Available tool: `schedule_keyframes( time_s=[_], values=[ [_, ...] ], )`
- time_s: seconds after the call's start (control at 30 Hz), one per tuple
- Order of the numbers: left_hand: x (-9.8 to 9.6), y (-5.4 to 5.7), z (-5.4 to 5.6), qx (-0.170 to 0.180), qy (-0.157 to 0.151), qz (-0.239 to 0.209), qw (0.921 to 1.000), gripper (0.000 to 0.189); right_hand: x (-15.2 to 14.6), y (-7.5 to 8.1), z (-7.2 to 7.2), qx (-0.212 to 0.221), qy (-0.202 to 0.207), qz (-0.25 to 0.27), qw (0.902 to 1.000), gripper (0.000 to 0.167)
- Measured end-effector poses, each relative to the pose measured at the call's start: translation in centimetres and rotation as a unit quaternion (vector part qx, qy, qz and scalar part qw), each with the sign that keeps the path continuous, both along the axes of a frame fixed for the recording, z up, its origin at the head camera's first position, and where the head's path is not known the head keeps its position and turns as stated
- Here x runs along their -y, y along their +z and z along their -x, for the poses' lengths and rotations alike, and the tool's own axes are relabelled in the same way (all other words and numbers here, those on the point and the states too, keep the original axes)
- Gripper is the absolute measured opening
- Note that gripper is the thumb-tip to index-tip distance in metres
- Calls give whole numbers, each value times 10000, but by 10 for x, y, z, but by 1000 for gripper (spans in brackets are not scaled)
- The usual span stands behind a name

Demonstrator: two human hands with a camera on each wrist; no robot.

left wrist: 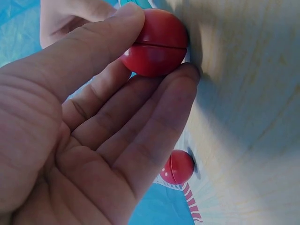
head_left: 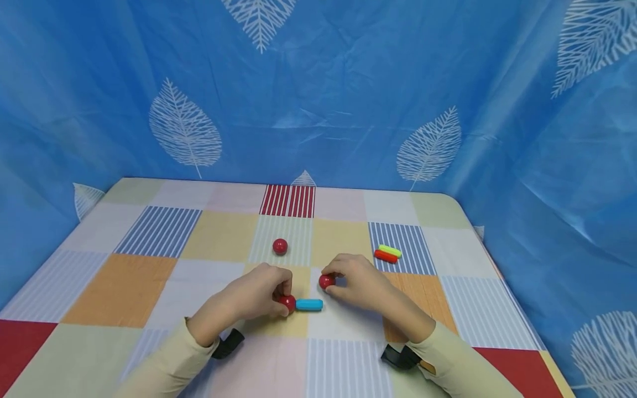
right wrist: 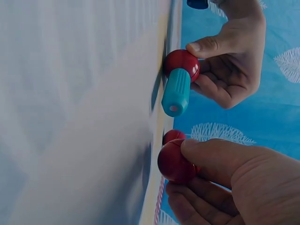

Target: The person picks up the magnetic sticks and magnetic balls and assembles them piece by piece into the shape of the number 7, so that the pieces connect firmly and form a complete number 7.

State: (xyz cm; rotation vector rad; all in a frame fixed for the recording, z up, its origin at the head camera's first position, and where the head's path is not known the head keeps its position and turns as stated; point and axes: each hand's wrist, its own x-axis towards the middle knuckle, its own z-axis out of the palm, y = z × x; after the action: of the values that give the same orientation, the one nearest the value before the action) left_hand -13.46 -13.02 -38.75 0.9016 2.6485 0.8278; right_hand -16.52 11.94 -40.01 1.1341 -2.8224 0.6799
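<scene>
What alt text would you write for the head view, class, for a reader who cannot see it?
Two hands work on a checked tablecloth: the left hand pinches a red ball joined to a blue stick, the right hand pinches another red ball. A third red ball lies beyond.

Both hands are resting low on the counter (head_left: 124,287), which is wearing a checked cloth of striped and plain squares. The left hand (head_left: 259,293) is pinching a red ball (head_left: 287,303) that is touching the end of a light blue cylinder (head_left: 309,304) lying flat just to its right. The right hand (head_left: 360,284) is gripping a second red ball (head_left: 326,281) just above that cylinder's far end. A third red ball (head_left: 280,246) is sitting alone farther back. To the right, a yellow-green cylinder (head_left: 390,251) and a red cylinder (head_left: 385,256) are lying side by side, touching. A blue leaf-print curtain (head_left: 318,94) is hanging behind.
</scene>
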Motion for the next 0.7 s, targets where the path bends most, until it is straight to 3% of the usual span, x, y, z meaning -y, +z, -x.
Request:
schedule_keyframes(
  time_s=[0.33,0.7],
  values=[
    [0,2,1,36,60,121,9999,30,-15,-1,-14,147,-77,-249,9996,24],
    [-1,0,2,106,71,156,9998,30,-22,-2,-27,196,251,-12,9995,22]
  ],
)
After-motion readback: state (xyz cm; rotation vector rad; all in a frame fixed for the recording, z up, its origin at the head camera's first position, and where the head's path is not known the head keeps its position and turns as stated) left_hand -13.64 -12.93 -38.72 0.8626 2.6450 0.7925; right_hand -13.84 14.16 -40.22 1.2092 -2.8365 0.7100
